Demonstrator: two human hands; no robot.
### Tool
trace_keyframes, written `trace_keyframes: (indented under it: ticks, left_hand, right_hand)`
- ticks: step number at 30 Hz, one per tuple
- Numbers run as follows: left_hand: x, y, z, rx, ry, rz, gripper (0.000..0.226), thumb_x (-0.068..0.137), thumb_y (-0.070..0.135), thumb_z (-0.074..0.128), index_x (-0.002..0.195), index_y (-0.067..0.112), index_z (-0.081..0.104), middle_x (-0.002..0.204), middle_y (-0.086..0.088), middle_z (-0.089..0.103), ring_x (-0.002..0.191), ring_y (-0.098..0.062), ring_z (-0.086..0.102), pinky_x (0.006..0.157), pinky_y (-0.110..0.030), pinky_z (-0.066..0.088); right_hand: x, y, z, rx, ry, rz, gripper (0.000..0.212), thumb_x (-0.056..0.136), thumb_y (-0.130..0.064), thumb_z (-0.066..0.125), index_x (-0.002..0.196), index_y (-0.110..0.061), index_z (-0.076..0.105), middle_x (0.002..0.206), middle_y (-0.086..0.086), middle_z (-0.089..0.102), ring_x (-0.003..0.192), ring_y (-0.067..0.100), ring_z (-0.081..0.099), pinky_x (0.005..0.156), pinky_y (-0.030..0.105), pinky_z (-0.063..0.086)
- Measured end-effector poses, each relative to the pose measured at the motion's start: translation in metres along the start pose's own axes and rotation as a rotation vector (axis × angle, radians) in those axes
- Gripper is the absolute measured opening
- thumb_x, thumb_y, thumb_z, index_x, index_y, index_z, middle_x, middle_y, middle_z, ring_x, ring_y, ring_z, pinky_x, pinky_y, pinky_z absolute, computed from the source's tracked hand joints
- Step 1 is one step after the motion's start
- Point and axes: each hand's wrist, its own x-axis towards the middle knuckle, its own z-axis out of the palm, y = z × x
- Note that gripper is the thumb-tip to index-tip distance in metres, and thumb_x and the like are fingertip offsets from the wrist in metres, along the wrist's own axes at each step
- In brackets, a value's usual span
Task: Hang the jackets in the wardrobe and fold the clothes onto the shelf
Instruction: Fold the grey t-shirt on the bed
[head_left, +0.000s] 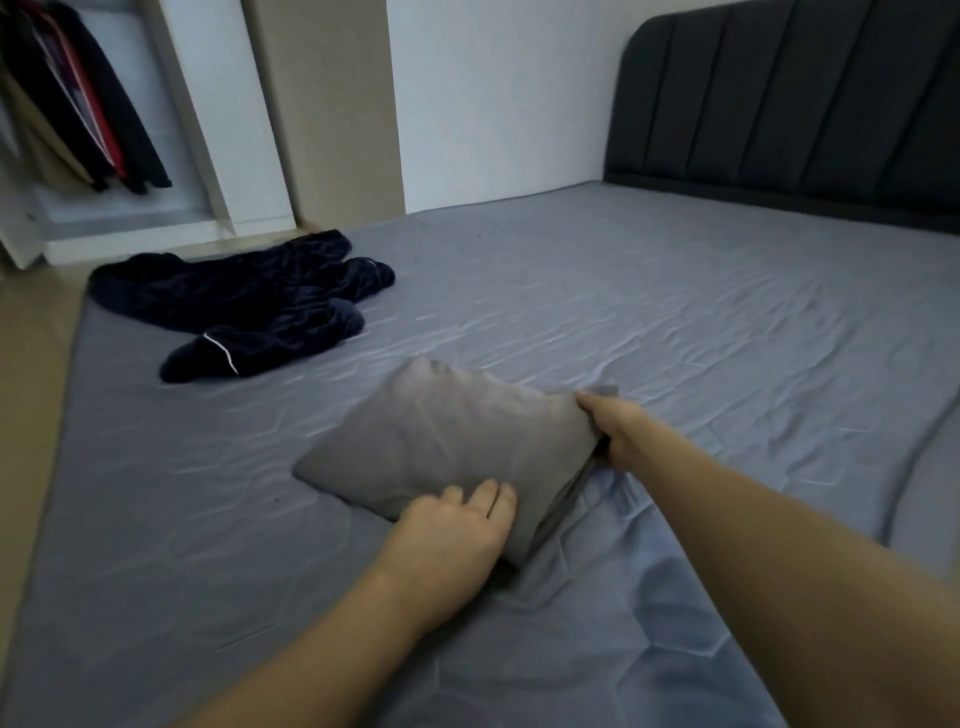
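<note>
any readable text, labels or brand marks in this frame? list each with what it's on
None readable.
Folded grey garment: no print shows.
Dark navy garment: only white piping, no lettering.
Jackets hanging in the wardrobe: red and white patches, too blurred to tell whether they hold text.

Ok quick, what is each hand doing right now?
Left hand: open, fingers resting flat on the folded grey garment.
Right hand: gripping the garment's far right edge.

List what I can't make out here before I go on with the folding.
- Right hand fingers: head view, tucked under the folded grey garment.
- Dark navy garment: crumpled, type unclear.
- Wardrobe: cut by the left edge; shelf unseen.
- Left hand palm: faces down.
</note>
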Motion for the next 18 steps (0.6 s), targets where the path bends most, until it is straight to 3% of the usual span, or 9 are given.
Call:
trace_keyframes:
  ticks: [2, 4, 5, 7, 10, 12, 14, 18]
  left_hand:
    - [-0.001, 0.004, -0.003, 0.035, 0.001, -0.005, 0.049, 0.077, 0.020, 0.041, 0.116, 0.016, 0.070, 0.087, -0.002, 0.070, 0.050, -0.022, 0.058, 0.038, -0.024, 0.041]
    - [0.003, 0.008, -0.012, 0.039, -0.047, 0.011, 0.041, 0.073, 0.026, 0.060, 0.113, 0.021, 0.071, 0.078, 0.001, 0.066, 0.047, -0.020, 0.056, 0.039, -0.022, 0.038]
    - [0.006, 0.004, -0.021, 0.004, -0.070, -0.002, 0.040, 0.066, 0.029, 0.071, 0.105, 0.022, 0.072, 0.073, 0.002, 0.064, 0.046, -0.019, 0.056, 0.038, -0.022, 0.038]
    - [0.018, -0.025, -0.056, -0.156, -0.132, -0.160, 0.035, 0.056, 0.031, 0.081, 0.087, 0.022, 0.069, 0.067, 0.002, 0.061, 0.049, -0.021, 0.059, 0.038, -0.025, 0.038]
    - [0.041, -0.107, -0.129, -0.369, -0.186, -0.535, 0.022, 0.077, 0.033, 0.067, 0.081, 0.023, 0.049, 0.076, -0.003, 0.064, 0.068, -0.029, 0.062, 0.047, -0.031, 0.033]
    - [0.060, -0.171, -0.180, -0.442, -0.154, -0.751, 0.018, 0.081, 0.027, 0.060, 0.073, 0.020, 0.045, 0.072, -0.004, 0.060, 0.068, -0.029, 0.058, 0.049, -0.032, 0.030]
    - [0.081, -0.226, -0.241, -0.471, -0.204, -0.846, 0.016, 0.080, 0.014, 0.055, 0.068, 0.017, 0.044, 0.068, -0.004, 0.054, 0.064, -0.027, 0.054, 0.048, -0.030, 0.031]
    - [0.114, -0.318, -0.392, -0.360, -0.361, -0.885, 0.018, 0.082, 0.006, 0.051, 0.071, 0.017, 0.041, 0.068, -0.002, 0.048, 0.057, -0.019, 0.044, 0.046, -0.027, 0.027]
  right_hand:
    - [0.008, -0.007, 0.003, 0.019, 0.097, -0.107, 0.057, 0.093, -0.014, 0.061, 0.143, -0.019, 0.033, 0.123, 0.018, 0.056, 0.090, 0.028, 0.057, 0.073, 0.041, 0.052]
    - [0.010, -0.014, 0.013, -0.039, 0.119, -0.203, 0.059, 0.093, 0.000, 0.052, 0.144, -0.020, 0.029, 0.133, 0.019, 0.048, 0.097, 0.027, 0.050, 0.082, 0.040, 0.049]
    - [0.008, -0.021, 0.018, -0.061, 0.125, -0.224, 0.053, 0.095, 0.004, 0.047, 0.141, -0.019, 0.033, 0.132, 0.019, 0.047, 0.097, 0.027, 0.048, 0.081, 0.040, 0.048]
    - [-0.009, -0.050, 0.028, -0.084, 0.103, -0.200, 0.031, 0.098, 0.004, 0.038, 0.120, -0.015, 0.047, 0.110, 0.015, 0.049, 0.084, 0.026, 0.048, 0.061, 0.034, 0.048]
    - [-0.053, -0.128, 0.052, -0.123, 0.000, -0.103, 0.023, 0.099, -0.001, 0.038, 0.081, -0.014, 0.046, 0.080, 0.007, 0.047, 0.063, 0.019, 0.048, 0.042, 0.025, 0.049]
    - [-0.094, -0.190, 0.077, -0.080, -0.042, 0.022, 0.020, 0.099, -0.003, 0.039, 0.080, -0.007, 0.046, 0.077, 0.013, 0.052, 0.060, 0.024, 0.056, 0.034, 0.029, 0.050]
    - [-0.147, -0.258, 0.100, 0.010, -0.118, 0.176, 0.021, 0.099, -0.003, 0.036, 0.084, 0.003, 0.049, 0.078, 0.018, 0.056, 0.056, 0.031, 0.061, 0.029, 0.036, 0.047]
    - [-0.271, -0.411, 0.138, 0.083, -0.280, 0.239, 0.017, 0.096, -0.002, 0.041, 0.097, 0.010, 0.053, 0.097, 0.024, 0.062, 0.080, 0.037, 0.064, 0.052, 0.048, 0.058]
